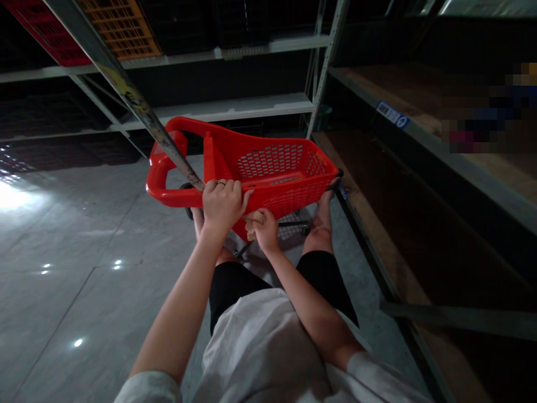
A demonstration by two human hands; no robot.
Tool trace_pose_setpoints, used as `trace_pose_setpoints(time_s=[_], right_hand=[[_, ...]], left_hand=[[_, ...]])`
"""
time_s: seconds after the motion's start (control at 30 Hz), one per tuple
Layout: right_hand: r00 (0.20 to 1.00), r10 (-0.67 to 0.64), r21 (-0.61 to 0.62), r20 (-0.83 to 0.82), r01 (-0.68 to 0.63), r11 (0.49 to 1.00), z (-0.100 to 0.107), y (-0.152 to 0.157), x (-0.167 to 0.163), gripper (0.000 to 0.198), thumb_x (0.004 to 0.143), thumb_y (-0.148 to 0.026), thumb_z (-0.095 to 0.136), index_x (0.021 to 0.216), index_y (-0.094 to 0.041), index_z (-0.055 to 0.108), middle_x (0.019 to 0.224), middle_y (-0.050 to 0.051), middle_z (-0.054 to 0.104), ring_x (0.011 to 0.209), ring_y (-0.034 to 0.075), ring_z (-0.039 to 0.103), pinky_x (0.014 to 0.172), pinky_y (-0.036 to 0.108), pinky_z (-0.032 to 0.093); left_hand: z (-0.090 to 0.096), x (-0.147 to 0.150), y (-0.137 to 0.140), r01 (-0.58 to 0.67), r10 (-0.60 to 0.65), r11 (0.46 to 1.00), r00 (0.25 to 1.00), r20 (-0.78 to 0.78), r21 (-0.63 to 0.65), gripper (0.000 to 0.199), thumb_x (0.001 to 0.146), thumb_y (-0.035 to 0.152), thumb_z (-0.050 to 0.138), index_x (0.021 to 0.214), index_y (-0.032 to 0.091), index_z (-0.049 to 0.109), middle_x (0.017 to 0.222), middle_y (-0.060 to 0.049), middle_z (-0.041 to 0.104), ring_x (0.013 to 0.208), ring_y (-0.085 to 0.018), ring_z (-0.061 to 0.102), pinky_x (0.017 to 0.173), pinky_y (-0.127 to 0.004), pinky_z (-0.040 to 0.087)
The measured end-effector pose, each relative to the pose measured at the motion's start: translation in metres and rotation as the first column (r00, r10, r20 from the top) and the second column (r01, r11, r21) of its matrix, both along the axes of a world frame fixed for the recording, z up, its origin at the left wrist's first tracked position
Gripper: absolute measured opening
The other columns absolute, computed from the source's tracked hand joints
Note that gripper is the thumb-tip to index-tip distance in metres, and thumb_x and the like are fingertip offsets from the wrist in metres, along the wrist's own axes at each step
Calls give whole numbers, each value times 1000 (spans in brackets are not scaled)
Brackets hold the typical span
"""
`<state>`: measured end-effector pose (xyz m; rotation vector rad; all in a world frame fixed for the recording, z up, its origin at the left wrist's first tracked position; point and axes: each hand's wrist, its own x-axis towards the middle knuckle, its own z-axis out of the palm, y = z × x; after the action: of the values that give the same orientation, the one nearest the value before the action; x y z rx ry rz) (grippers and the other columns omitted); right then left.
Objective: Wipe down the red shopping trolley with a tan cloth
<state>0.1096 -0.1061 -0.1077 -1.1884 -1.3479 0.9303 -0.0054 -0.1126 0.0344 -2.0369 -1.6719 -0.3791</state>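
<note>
A red plastic shopping cart basket (268,168) stands in front of me on a small wheeled frame (293,226). My left hand (222,204) grips the basket's near rim, a ring on one finger. A long grey metal bar (126,89) runs from the upper left down to that hand, and whether the hand also holds it I cannot tell. My right hand (264,229) is curled under the basket's near edge, around a small pale object that is mostly hidden. My legs in black shorts straddle the cart.
Metal shelving (251,106) stands behind the cart, with red (46,28) and orange crates (121,25) on top. Wooden shelf boards (419,101) run along the right, close to the cart. Glossy tiled floor (75,252) lies on the left.
</note>
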Motion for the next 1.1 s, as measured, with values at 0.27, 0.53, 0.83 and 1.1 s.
trace_pose_setpoints(time_s=[0.27,0.53,0.83,1.1], right_hand=[[999,-34,366,42,16,930,33,0,1,26,77,-8,54,97,-22,63,101,5,65,102,21,61,99,37,48],[981,-98,549,167,-10,836,50,20,15,32,86,-8,52,111,-23,64,118,8,62,117,22,56,108,39,44],[790,-505,412,348,355,839,28,124,174,26,74,-11,53,96,-19,63,112,12,62,111,27,52,108,47,39],[944,-251,428,217,139,893,40,82,76,36,76,-12,52,109,-21,62,125,13,55,122,25,51,111,47,42]], left_hand=[[2,-1,-1,13,-13,1000,999,-52,0,36,102,36,39,90,15,66,85,-17,70,87,-33,62,84,-46,38],[5,-3,-5,27,-26,1000,992,-120,4,32,102,30,39,89,17,65,83,-14,69,84,-31,61,81,-44,38],[8,-1,-6,42,-35,998,990,-137,42,33,102,27,39,85,17,65,79,-12,67,80,-29,61,79,-43,39],[8,26,8,-4,1,998,999,-45,-63,28,98,15,41,94,11,68,87,-15,69,86,-31,64,81,-44,44]])
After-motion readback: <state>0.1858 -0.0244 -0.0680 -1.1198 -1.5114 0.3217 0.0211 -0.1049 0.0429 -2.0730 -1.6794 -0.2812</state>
